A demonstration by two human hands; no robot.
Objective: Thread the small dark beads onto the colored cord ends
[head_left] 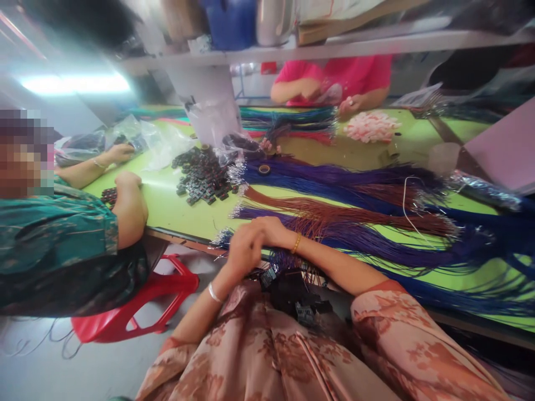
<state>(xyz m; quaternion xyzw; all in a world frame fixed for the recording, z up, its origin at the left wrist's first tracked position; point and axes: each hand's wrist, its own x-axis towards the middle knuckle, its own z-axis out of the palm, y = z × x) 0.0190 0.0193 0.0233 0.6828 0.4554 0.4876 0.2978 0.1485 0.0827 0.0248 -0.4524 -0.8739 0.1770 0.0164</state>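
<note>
My left hand (246, 249) and my right hand (272, 230) meet at the near edge of the table, fingers closed and curled close together. Whatever is between the fingers is hidden. Just behind them lie long bundles of purple wires (371, 242) and brown wires (309, 207), with silvery terminals (237, 209) at their left ends. Blue wire ends (222, 238) stick out beside my left hand. Below my hands, several black connector housings (304, 311) rest on my lap, and some wires hang over the table edge.
A heap of black connectors (203, 177) sits on the green table (161, 192). A tape roll (263, 169) lies on the wires. A co-worker in a green top (58, 228) sits left on a red stool (125, 317); another in pink (355, 78) works opposite, near pale pink pieces (371, 127). A shelf (368, 49) crosses above.
</note>
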